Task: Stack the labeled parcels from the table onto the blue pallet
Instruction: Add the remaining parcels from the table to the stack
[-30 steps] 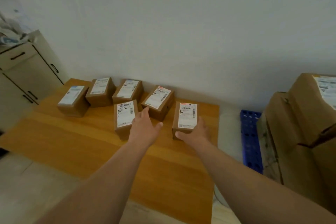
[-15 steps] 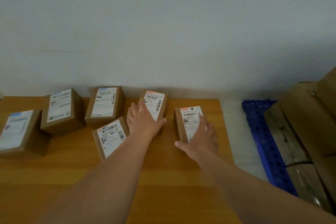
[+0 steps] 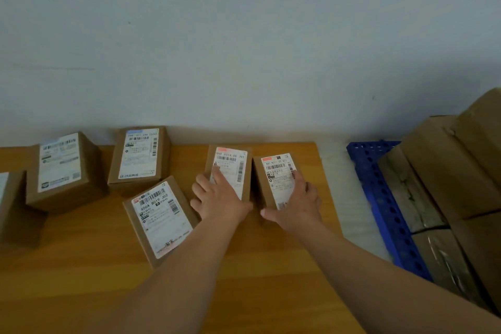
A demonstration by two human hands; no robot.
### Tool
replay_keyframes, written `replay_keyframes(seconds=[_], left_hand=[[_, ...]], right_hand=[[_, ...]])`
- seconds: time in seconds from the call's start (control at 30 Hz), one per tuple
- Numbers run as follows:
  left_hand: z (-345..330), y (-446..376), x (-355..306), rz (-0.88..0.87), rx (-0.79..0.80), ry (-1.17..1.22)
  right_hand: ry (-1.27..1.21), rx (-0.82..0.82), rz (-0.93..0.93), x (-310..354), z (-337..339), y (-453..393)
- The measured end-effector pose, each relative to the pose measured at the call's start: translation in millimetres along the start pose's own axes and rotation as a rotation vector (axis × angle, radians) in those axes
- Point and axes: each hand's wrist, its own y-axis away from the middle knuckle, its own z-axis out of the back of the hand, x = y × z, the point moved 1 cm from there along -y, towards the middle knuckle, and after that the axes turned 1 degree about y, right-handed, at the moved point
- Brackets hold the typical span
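In the head view, six labeled parcels lie on the wooden table (image 3: 244,293), and both hands are on the two at the right end. The left hand (image 3: 221,202) lies on the parcel with the red-tabbed label (image 3: 230,168): its fingers are spread a little and laid flat over the label and the left edge, and the thumb is hidden, so it cannot be told if the hand really clasps the box. The right hand (image 3: 296,205) holds the rightmost parcel (image 3: 276,179); its fingers curl over the far right side and the thumb presses at the near corner. These two parcels stand just beside each other, almost touching.

The blue pallet (image 3: 379,190) is to the right of the table, lower, with a strip of pale floor between. Large brown cartons (image 3: 447,171) already cover most of it; only the near blue edge shows.

The risks appear to be these. The left hand's flat hold may slip when the box is lifted, and the box could drop on the table edge. The tilted parcel (image 3: 161,218) lies against the left wrist and may be pushed. The carry passes over the gap, where a loose box would fall to the floor. On the cartons, a small box set near an edge or on an uneven top may slide off.
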Motion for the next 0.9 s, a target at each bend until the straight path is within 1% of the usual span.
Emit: replay_keyframes(seconds=[0.1, 0.17, 0.23, 0.33, 0.47, 0.53, 0.6, 0.67, 0.77, 0.9], left_hand=[[-6.7, 15.0, 0.9, 0.016, 0.054, 0.188], [-10.0, 21.7, 5.2, 0.018, 0.056, 0.308], [-11.2, 26.6, 12.2, 0.048, 0.038, 0.342], [-11.8, 35.7, 17.8, 0.097, 0.048, 0.385], [-26.2, 59.7, 17.1, 0.151, 0.055, 0.596], [-38.1, 79.9, 19.6, 0.152, 0.052, 0.687], [-46.9, 103.7, 21.7, 0.153, -0.001, 0.787], [-48.1, 130.0, 18.0, 0.132, -0.068, 0.854], [-35.0, 168.4, 0.1, 0.056, -0.170, 0.911], [9.8, 217.3, -45.8, -0.068, -0.343, 1.004]], right_hand=[[-0.035, -0.009, 0.031, -1.8, 4.2, 2.3], [-0.024, 0.006, 0.047, -5.3, 6.1, 3.6], [-0.029, 0.002, 0.023, -12.9, 7.6, 3.3], [-0.288, 0.010, -0.072, -38.4, 15.1, 0.0], [-0.497, 0.189, -0.118, -78.4, 29.5, 12.4], [-0.624, 0.266, -0.124, -97.5, 36.5, 24.2], [-0.678, 0.306, -0.085, -114.0, 47.4, 40.4], [-0.689, 0.306, -0.007, -128.3, 59.6, 55.3], [-0.730, 0.251, 0.084, -139.8, 86.4, 78.6], [-0.796, 0.168, 0.177, -134.8, 145.0, 107.3]])
